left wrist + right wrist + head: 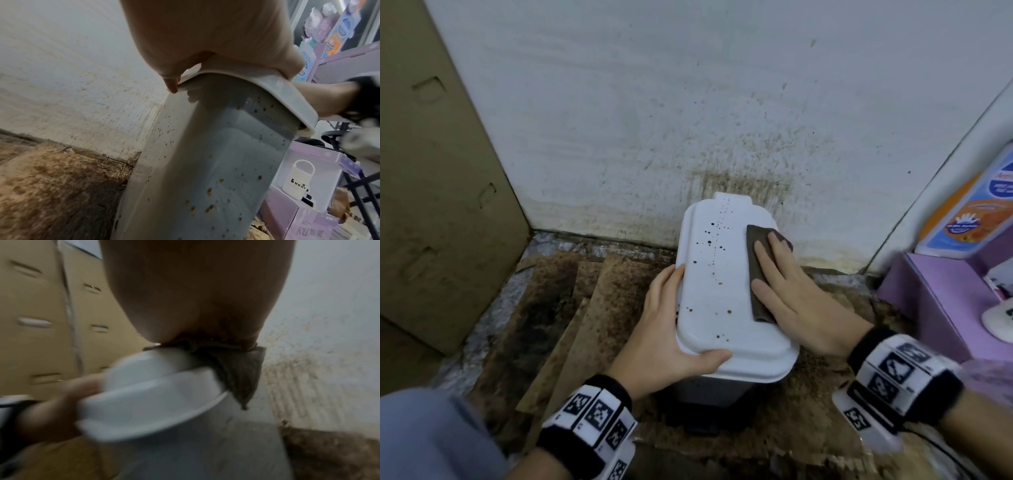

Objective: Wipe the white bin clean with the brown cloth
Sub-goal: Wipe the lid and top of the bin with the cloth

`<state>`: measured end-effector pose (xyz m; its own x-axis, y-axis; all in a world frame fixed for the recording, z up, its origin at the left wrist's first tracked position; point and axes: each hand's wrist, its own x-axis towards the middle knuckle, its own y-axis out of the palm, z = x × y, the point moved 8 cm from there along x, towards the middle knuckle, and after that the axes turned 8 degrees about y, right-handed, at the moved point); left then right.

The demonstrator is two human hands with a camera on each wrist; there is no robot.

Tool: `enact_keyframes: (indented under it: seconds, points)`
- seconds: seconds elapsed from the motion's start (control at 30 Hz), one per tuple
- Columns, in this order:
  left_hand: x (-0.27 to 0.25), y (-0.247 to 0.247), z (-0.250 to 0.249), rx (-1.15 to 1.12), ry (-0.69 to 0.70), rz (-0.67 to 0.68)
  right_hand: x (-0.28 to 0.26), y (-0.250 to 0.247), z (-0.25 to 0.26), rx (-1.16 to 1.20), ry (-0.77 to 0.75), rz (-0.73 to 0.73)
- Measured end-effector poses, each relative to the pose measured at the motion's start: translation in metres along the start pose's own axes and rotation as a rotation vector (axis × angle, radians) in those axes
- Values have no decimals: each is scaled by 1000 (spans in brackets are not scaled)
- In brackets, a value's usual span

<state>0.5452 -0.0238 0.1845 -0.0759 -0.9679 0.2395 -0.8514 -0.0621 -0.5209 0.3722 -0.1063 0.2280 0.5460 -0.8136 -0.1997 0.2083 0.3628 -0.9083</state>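
Note:
The white bin [717,284] stands on the floor against the wall, its shut lid dotted with dark and brown spots. My left hand [673,318] grips the lid's left front edge, thumb on top and fingers [172,87] curled under the rim. The bin's side [216,162] is speckled with brown spots too. My right hand [767,265] lies flat on the brown cloth [755,234] and presses it onto the right side of the lid. In the right wrist view one corner of the cloth [240,369] hangs over the lid's [148,394] edge.
A tall cardboard box [431,205] stands at the left. The white wall [654,120] behind the bin is splattered brown. Stained cardboard sheets [551,325] cover the floor. Purple boxes [935,298] and an orange-blue bottle [962,212] crowd the right.

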Motion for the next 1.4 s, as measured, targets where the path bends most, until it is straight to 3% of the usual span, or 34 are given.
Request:
enact_keyframes:
  seconds: [0.13, 0.27, 0.47, 0.6, 0.73, 0.83, 0.9, 1.1, 1.2, 1.4]
  points:
    - [-1, 0, 1, 1, 3, -16, -52, 20, 17, -55, 2, -105]
    - [-1, 1, 1, -16, 6, -24, -53, 21, 18, -80, 57, -133]
    - [0, 1, 3, -22, 1, -21, -3, 8, 2, -84, 31, -49]
    - [1, 1, 3, -28, -3, -16, 51, -15, -11, -93, 109, 54]
    - [2, -1, 0, -30, -6, -12, 102, -33, -23, -128, 125, 22]
    - [2, -2, 0, -9, -4, -11, 109, -38, -25, -143, 81, -69]
    - [2, -1, -1, 1, -6, -4, 99, -39, -26, -140, 66, -94]
    - [1, -1, -1, 2, 3, -12, 41, -18, -11, -180, 80, 13]
    - [1, -1, 0, 8, -1, -12, 5, 2, -4, -188, 10, -88]
    - [-1, -1, -1, 16, -3, -14, -81, 26, 26, -93, 24, -194]
